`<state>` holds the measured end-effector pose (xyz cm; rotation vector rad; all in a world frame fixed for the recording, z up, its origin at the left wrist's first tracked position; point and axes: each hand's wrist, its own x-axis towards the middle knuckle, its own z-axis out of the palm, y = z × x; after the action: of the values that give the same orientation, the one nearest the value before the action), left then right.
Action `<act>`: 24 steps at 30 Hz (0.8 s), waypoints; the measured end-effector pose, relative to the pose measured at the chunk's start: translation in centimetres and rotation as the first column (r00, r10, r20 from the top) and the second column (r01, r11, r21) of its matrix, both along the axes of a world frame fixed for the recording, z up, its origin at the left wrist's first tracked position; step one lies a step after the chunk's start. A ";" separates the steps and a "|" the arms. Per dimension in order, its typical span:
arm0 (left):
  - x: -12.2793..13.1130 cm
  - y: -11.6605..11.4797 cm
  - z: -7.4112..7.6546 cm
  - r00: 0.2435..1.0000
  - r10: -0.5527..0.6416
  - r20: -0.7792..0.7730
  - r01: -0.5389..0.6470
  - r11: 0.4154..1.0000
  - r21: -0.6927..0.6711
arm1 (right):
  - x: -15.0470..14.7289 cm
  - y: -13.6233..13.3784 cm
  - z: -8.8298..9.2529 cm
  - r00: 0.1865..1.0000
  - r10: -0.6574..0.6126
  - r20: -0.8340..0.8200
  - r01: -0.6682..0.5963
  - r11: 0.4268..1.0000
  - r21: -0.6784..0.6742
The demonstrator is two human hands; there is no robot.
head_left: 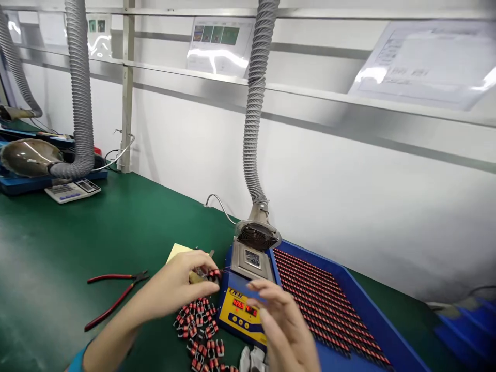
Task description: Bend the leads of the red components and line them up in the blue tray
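Note:
My left hand [176, 287] is closed in a pinch on a small red-and-black coil part [214, 274], held just left of the solder pot [251, 261]. Below it, a heap of the same red coil parts [199, 330] lies on the green mat. My right hand [284, 328] is blurred, in front of the pot's yellow control panel [242, 312] with its red digits; its fingers are partly curled, and whether they hold anything is unclear. A blue tray [372, 305] to the right carries rows of red coil parts.
Red-handled pliers [112, 294] lie on the mat to the left. A grey fume hose [253, 119] ends in a fan hood above the pot. A calculator [73, 190], a second hose [79, 93] and a blue tray stand far left. A yellow note [176, 252] lies behind my left hand.

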<state>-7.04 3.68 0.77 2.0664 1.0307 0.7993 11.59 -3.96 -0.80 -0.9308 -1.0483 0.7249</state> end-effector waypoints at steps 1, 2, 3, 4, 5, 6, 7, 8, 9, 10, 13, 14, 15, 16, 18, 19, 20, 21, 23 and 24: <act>1.0 -0.6 0.9 0.995 -0.037 0.097 0.037 0.999 -0.001 | -0.4 0.5 -0.3 0.998 0.039 -0.051 -0.040 0.999 -0.033; 1.9 -1.2 1.4 0.980 -0.068 0.185 0.070 0.998 -0.004 | -0.6 0.9 -0.6 0.994 0.063 -0.094 -0.067 0.997 -0.045; 2.8 -1.6 1.6 0.961 -0.093 0.260 0.099 0.995 -0.011 | -0.7 1.2 -0.9 0.987 0.080 -0.140 -0.086 0.995 -0.040; 3.5 -1.8 1.6 0.944 -0.109 0.312 0.122 0.992 -0.022 | -0.6 1.5 -1.2 0.979 0.093 -0.183 -0.099 0.995 -0.024; 4.0 -2.0 1.4 0.930 -0.124 0.347 0.145 0.989 -0.033 | -0.4 1.7 -1.4 0.971 0.103 -0.218 -0.107 0.994 -0.008; 4.5 -2.0 1.1 0.919 -0.141 0.367 0.168 0.985 -0.042 | -0.2 1.8 -1.5 0.964 0.110 -0.242 -0.112 0.994 0.006; 4.8 -1.9 0.8 0.914 -0.157 0.374 0.188 0.981 -0.048 | 0.0 1.8 -1.5 0.960 0.112 -0.258 -0.113 0.994 0.013; 5.1 -1.8 0.5 0.912 -0.165 0.375 0.200 0.978 -0.056 | 0.2 1.9 -1.4 0.956 0.110 -0.271 -0.111 0.994 0.010; 5.2 -1.7 0.2 0.911 -0.167 0.378 0.205 0.977 -0.062 | 0.3 1.9 -1.4 0.953 0.104 -0.285 -0.109 0.994 0.001; 5.2 -1.5 0.0 0.909 -0.168 0.381 0.208 0.976 -0.066 | 0.3 2.0 -1.4 0.948 0.097 -0.303 -0.106 0.994 -0.013; 5.1 -1.2 -0.1 0.896 -0.179 0.407 0.235 0.967 -0.093 | 0.1 2.3 -1.5 0.926 0.092 -0.366 -0.123 0.990 -0.063; 4.9 -1.1 -0.1 0.890 -0.199 0.411 0.261 0.960 -0.102 | 0.0 2.4 -1.6 0.920 0.097 -0.380 -0.139 0.987 -0.085; 4.8 -1.0 0.0 0.884 -0.219 0.413 0.288 0.951 -0.111 | -0.2 2.5 -1.8 0.917 0.103 -0.386 -0.156 0.982 -0.108; 4.7 -0.8 0.1 0.878 -0.236 0.416 0.311 0.943 -0.122 | -0.3 2.7 -2.0 0.915 0.112 -0.388 -0.174 0.976 -0.129; 4.4 -0.4 0.2 0.870 -0.238 0.431 0.328 0.934 -0.145 | -0.6 2.9 -2.2 0.913 0.126 -0.388 -0.200 0.967 -0.158; 4.3 -0.2 0.2 0.868 -0.227 0.442 0.324 0.933 -0.157 | -0.6 3.0 -2.3 0.913 0.130 -0.386 -0.207 0.964 -0.165; 4.3 0.0 0.1 0.864 -0.211 0.457 0.319 0.932 -0.174 | -0.7 3.0 -2.4 0.914 0.134 -0.382 -0.211 0.963 -0.166; 4.4 0.2 -0.1 0.854 -0.192 0.484 0.319 0.928 -0.195 | -0.7 3.1 -2.5 0.916 0.138 -0.376 -0.212 0.964 -0.162; 4.7 0.4 -0.6 0.809 -0.135 0.572 0.329 0.911 -0.250 | -0.8 3.1 -2.6 0.919 0.150 -0.364 -0.215 0.965 -0.147; 4.9 0.4 -0.9 0.778 -0.082 0.623 0.320 0.905 -0.282 | -0.8 3.2 -2.7 0.918 0.159 -0.364 -0.222 0.965 -0.137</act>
<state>-2.11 4.04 -0.10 1.4130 0.5288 0.9679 10.75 -0.80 -3.54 -0.8152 -0.7720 1.1184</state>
